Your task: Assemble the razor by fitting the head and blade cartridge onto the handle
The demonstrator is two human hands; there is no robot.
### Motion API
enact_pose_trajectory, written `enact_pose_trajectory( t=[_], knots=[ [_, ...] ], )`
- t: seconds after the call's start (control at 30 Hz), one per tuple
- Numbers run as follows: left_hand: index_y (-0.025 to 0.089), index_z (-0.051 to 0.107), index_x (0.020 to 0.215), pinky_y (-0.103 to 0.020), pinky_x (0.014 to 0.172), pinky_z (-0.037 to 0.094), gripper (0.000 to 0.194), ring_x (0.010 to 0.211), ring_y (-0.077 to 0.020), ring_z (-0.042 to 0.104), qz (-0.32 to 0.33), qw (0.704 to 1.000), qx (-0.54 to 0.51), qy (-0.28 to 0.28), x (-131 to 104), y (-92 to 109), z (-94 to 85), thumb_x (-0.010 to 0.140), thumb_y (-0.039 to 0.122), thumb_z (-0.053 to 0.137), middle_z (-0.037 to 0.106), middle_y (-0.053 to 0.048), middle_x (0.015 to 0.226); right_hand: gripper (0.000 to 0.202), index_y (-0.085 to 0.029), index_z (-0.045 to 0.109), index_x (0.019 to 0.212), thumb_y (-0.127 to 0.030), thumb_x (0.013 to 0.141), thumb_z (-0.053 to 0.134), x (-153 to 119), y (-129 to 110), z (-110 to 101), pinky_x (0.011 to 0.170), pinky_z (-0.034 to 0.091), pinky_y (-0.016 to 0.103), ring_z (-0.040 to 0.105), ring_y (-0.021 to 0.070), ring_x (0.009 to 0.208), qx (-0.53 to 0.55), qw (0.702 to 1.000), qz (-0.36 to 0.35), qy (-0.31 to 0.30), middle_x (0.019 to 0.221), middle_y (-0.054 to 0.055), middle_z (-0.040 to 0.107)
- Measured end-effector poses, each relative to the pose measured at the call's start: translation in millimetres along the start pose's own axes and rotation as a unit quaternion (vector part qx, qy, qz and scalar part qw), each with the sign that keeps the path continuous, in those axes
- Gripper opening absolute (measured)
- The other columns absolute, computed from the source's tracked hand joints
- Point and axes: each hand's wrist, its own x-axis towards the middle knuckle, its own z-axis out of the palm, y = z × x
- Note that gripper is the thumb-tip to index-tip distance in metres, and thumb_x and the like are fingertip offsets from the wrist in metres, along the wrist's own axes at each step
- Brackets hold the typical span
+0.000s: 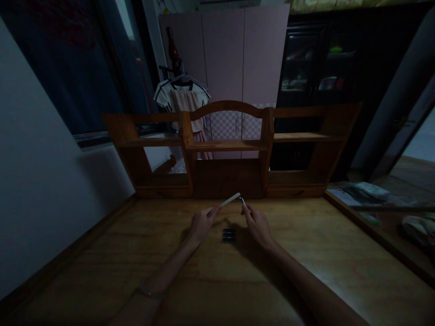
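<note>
My left hand (201, 223) is closed around a slim, pale, straight stick (231, 198), which points up and to the right. In my right hand (257, 225), the thumb and fingers pinch a small, thin, shiny metal piece (242, 200). Its tip is very close to the far end of the stick; whether the two touch I cannot tell. Between and below the hands, a small black item with several rows and light stripes (229, 235) lies on the wooden tabletop (210, 280). The dim light hides finer detail.
A wooden shelf unit (227, 146) with open compartments stands along the table's far edge. To the left is a white wall (41, 181). A raised wooden edge (374, 233) borders the right side, with bundled items (367, 192) beyond it. A pink wardrobe (224, 59) stands behind.
</note>
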Motion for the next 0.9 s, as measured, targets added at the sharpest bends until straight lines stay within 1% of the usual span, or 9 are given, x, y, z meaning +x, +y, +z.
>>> enact_pose_trajectory(
  t=[0.13,0.23,0.3,0.43,0.53,0.63,0.73,0.9],
  knots=[
    [0.014,0.063,0.067,-0.022,0.054,0.025,0.052,0.056,-0.0107,0.045,0.0,1.0,-0.007,-0.011,0.1,-1.9,0.7,0.085,0.056,0.038,0.053,0.001,0.058,0.043,-0.019,0.063,0.086,-0.044,0.095,0.029,-1.6,-2.3,-1.0,0.058,0.031,0.026,0.057,0.017,0.064,-0.011,1.0,-0.023,0.002,0.071,0.004,0.063],
    [0.013,0.062,0.063,-0.022,0.053,0.025,0.055,0.054,-0.0104,0.043,-0.015,1.0,-0.01,-0.008,1.0,-3.8,0.7,0.084,0.058,0.038,0.05,0.002,0.055,0.041,-0.019,0.062,0.088,-0.043,0.095,0.03,1.3,-0.2,-4.3,0.058,0.031,0.025,0.056,0.0162,0.062,0.007,0.999,-0.037,0.016,0.07,0.003,0.062],
    [0.013,0.061,0.063,-0.022,0.052,0.024,0.055,0.054,-0.0103,0.042,-0.017,1.0,-0.025,-0.003,0.9,-3.4,-0.1,0.084,0.059,0.038,0.047,0.003,0.054,0.04,-0.019,0.061,0.089,-0.043,0.095,0.03,3.7,2.5,-6.6,0.056,0.031,0.024,0.054,0.0152,0.058,0.024,0.999,-0.04,0.021,0.065,0.002,0.059],
    [0.013,0.062,0.066,-0.022,0.052,0.024,0.056,0.054,-0.0102,0.039,0.003,0.998,-0.054,-0.007,-1.9,2.7,-3.4,0.085,0.058,0.035,0.045,0.003,0.055,0.038,-0.019,0.06,0.088,-0.043,0.094,0.032,5.9,5.4,-8.2,0.053,0.03,0.024,0.049,0.0139,0.055,0.054,0.998,-0.033,0.02,0.062,0.0,0.053],
    [0.013,0.062,0.066,-0.022,0.052,0.024,0.056,0.054,-0.0104,0.039,0.007,0.999,-0.034,-0.019,-4.2,8.4,-5.2,0.084,0.059,0.037,0.047,0.002,0.055,0.037,-0.019,0.058,0.081,-0.045,0.092,0.034,4.9,3.3,-7.4,0.052,0.031,0.023,0.047,0.0131,0.056,0.109,0.994,-0.029,0.003,0.062,0.0,0.052],
    [0.014,0.063,0.067,-0.023,0.053,0.024,0.055,0.054,-0.0105,0.039,0.001,1.0,-0.003,-0.015,-5.5,11.2,-5.0,0.084,0.059,0.037,0.05,0.001,0.055,0.037,-0.019,0.056,0.077,-0.047,0.091,0.035,3.8,0.4,-7.0,0.046,0.028,0.022,0.041,0.0115,0.05,0.197,0.98,-0.003,-0.018,0.056,-0.003,0.045],
    [0.015,0.062,0.064,-0.023,0.054,0.024,0.054,0.054,-0.0102,0.039,0.002,1.0,0.019,-0.004,-6.2,11.4,-3.6,0.085,0.058,0.037,0.049,0.002,0.055,0.037,-0.019,0.053,0.075,-0.049,0.089,0.038,3.7,-0.6,-6.0,0.041,0.023,0.021,0.032,0.0094,0.042,0.274,0.96,0.033,-0.048,0.049,-0.006,0.035],
    [0.016,0.057,0.061,-0.023,0.053,0.022,0.051,0.053,-0.0098,0.038,0.012,0.999,0.04,0.013,-6.1,10.2,-2.7,0.085,0.057,0.037,0.044,0.003,0.053,0.038,-0.019,0.051,0.076,-0.052,0.088,0.038,4.9,1.6,-1.0,0.036,0.016,0.022,0.024,0.0083,0.035,0.343,0.933,0.079,-0.076,0.042,-0.008,0.027]
  ],
)
